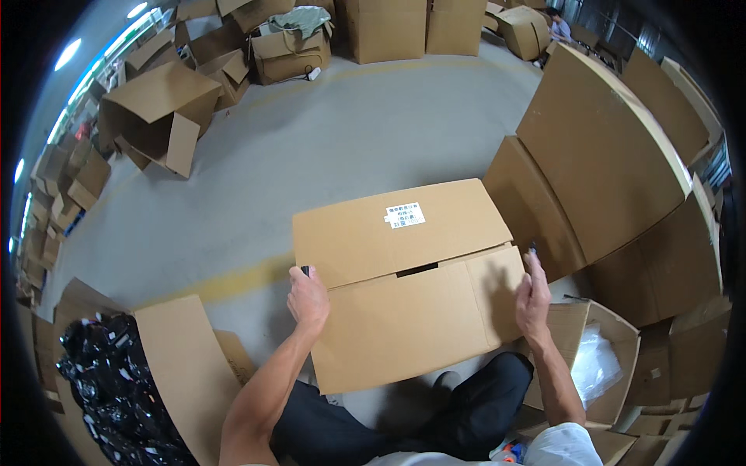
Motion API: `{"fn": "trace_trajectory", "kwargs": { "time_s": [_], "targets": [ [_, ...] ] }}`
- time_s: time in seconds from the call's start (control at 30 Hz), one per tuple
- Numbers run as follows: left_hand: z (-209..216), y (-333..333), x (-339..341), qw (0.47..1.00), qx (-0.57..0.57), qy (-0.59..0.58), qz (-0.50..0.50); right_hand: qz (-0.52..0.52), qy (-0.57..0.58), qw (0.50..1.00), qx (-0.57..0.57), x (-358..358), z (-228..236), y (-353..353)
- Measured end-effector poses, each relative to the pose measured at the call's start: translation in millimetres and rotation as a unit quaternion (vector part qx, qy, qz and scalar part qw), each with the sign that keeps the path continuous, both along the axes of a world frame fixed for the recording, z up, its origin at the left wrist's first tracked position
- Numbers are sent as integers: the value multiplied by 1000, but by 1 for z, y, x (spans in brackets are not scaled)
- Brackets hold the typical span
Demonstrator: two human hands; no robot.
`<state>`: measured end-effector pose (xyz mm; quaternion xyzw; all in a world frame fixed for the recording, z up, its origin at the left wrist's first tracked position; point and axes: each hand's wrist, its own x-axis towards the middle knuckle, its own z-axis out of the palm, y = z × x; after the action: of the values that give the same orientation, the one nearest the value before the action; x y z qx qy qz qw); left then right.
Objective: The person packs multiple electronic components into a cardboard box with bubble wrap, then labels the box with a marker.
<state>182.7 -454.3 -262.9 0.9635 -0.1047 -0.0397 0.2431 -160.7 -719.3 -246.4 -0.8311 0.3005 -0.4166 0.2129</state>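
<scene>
A brown cardboard box (400, 314) with a long lid flap (350, 241) spans the space in front of me, above my legs. The flap carries a white printed label (406, 216), and a dark slot shows along its seam. At the box's left edge my left hand (308, 301) is closed, its fingertips partly hidden; a small dark piece shows at the top of it. My right hand (533, 299) stands upright along the right edge, fingers stretched out. Something small and dark is at its fingertips. I cannot tell whether its palm presses the cardboard.
To my lower left, an open carton (183, 373) holds black glossy plastic-wrapped items (116, 388). An open carton (563, 334) with clear plastic (597, 365) stands at lower right. Large cartons (598, 155) rise on the right. An open box (159, 116) lies far left; a person (559, 28) is far right.
</scene>
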Motion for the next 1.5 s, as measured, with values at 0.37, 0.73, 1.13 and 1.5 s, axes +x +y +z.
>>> {"fn": "trace_trajectory", "kwargs": {
  "time_s": [0.37,0.73,1.13,1.5],
  "targets": [
    [4,1,2,1000,6,-4,-7,251,-122,919,277,281,30,103],
    [0,-3,6,1000,-3,-3,-20,219,-124,920,300,332,-10,112],
    [9,-3,5,999,-13,32,-3,174,-86,943,271,369,-19,103],
    [7,6,7,998,-56,36,-10,199,-28,968,148,374,-19,113]
  ]
}}
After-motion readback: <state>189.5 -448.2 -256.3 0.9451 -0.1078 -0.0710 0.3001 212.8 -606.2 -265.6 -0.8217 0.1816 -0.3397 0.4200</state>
